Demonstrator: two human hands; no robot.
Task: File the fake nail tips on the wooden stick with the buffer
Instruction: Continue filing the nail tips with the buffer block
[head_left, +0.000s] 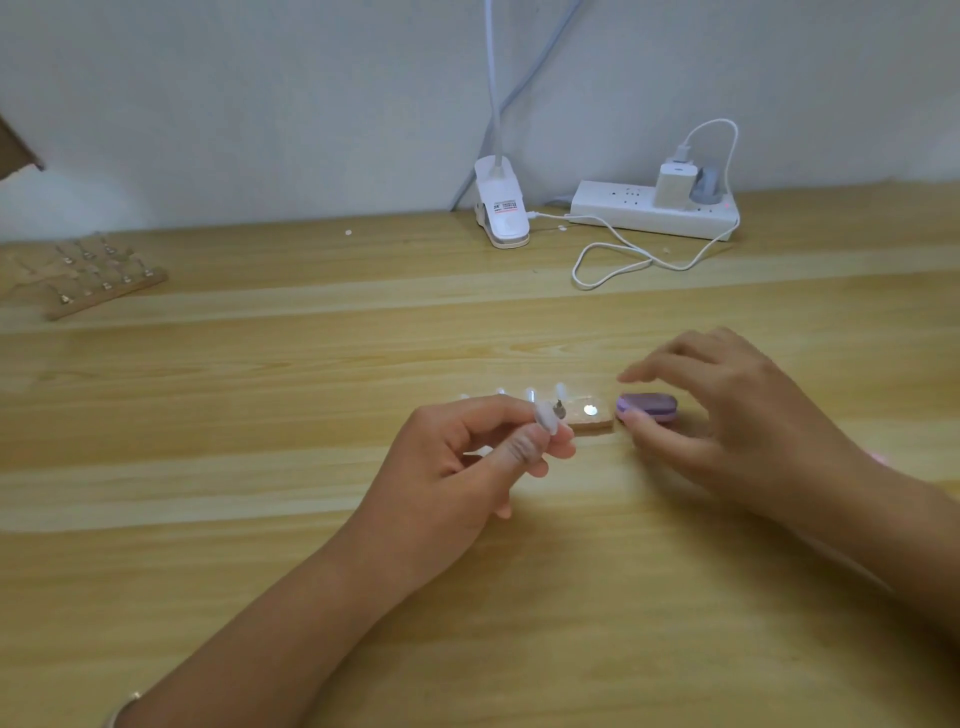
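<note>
**Me:** Pinching one white nail tip (546, 425) between thumb and fingertips, that's my left hand (457, 462).

**Friend:** Where's the wooden stick (589, 422)?

**Me:** On the table (260, 415), just behind that hand. My fingers hide its left end, and the clear tips (531, 395) standing on it are faint.

**Friend:** And the other hand?

**Me:** My right hand (727, 415) is spread loosely over the purple buffer (649, 405), thumb at its near edge. The fingertips are blurred, gripping nothing.

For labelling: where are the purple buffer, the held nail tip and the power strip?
purple buffer (648, 404), head view, its top face.
nail tip (546, 421), head view, its white curved face.
power strip (602, 203), head view, its bare top.
</note>
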